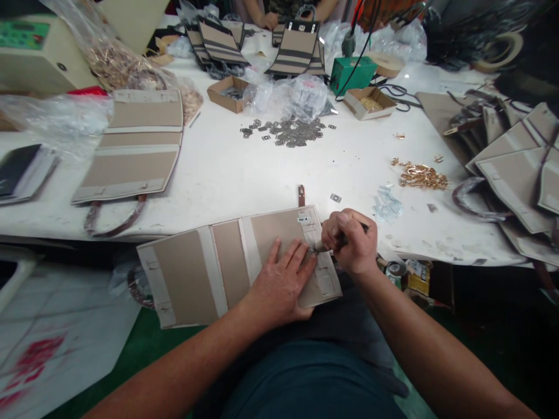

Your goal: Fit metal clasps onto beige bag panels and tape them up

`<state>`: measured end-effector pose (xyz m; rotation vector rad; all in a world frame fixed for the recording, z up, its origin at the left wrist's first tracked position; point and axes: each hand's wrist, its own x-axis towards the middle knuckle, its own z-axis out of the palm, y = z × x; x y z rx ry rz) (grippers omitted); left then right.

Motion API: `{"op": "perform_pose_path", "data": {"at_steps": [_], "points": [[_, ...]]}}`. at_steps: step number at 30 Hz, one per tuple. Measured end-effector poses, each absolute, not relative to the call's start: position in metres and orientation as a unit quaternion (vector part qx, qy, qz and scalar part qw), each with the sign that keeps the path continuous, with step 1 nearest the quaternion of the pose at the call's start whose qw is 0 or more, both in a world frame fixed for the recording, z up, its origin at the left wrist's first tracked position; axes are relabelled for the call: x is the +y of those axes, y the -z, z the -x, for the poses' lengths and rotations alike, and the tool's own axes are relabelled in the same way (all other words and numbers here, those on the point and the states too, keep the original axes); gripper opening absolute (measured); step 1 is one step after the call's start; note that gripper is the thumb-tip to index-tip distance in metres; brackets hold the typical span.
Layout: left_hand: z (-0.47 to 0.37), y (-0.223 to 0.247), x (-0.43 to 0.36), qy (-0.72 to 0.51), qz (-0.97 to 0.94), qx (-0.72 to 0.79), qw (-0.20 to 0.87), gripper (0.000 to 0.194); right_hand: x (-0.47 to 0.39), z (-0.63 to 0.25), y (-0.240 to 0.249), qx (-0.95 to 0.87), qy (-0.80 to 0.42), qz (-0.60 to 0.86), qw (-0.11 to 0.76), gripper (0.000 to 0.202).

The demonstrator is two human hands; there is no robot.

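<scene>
A beige bag panel (pixel 186 279) with white strips lies at the table's front edge, partly overhanging it, a brown handle at its left end and a small brown tab (pixel 301 196) at its far side. My left hand (pixel 282 285) rests flat on the panel's right part, fingers spread. My right hand (pixel 353 238) is closed around a dark-handled tool (pixel 324 246), its tip against the panel close to a small metal piece (pixel 312 250) near my left fingertips. A single metal plate (pixel 335 198) lies just beyond my right hand.
Grey metal plates (pixel 297 132), gold fasteners (pixel 421 176) and clear strips (pixel 386 205) lie on the white table (pixel 236 169). Another panel (pixel 135 139) is at left, stacked panels (pixel 515 174) at right. Small boxes and a green block (pixel 351 74) stand farther back. Another person's hand (pixel 268 21) shows behind.
</scene>
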<state>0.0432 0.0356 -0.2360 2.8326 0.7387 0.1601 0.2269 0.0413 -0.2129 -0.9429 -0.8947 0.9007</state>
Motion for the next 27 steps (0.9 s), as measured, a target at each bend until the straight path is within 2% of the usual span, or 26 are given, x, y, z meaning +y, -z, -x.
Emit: {"op": "perform_pose_path", "data": {"at_steps": [8,11,13,16,18,22,27], "points": [[-0.042,0.238,0.039,-0.055,-0.961,0.243,0.119,0.097,0.055,-0.246,0.219,-0.251,-0.440,0.377,0.775,0.042],[-0.041,0.237,0.040,-0.048,-0.962,0.237,0.129,0.097,0.054,-0.238,0.218,-0.257,-0.430,0.374,0.781,0.041],[-0.040,0.237,0.040,-0.048,-0.962,0.233,0.136,0.098,0.051,-0.227,0.213,-0.336,-0.401,0.405,0.750,0.041],[-0.040,0.238,0.038,-0.054,-0.956,0.251,0.146,0.100,0.048,-0.212,0.201,-0.525,-0.349,0.470,0.618,0.043],[-0.041,0.240,0.036,-0.059,-0.951,0.263,0.149,0.102,0.047,-0.209,0.194,-0.581,-0.337,0.483,0.562,0.045],[-0.041,0.240,0.033,-0.069,-0.950,0.264,0.151,0.101,0.046,-0.211,0.195,-0.553,-0.321,0.488,0.595,0.046],[-0.039,0.239,0.032,-0.069,-0.945,0.280,0.156,0.103,0.042,-0.211,0.201,-0.576,-0.322,0.498,0.562,0.047]]}}
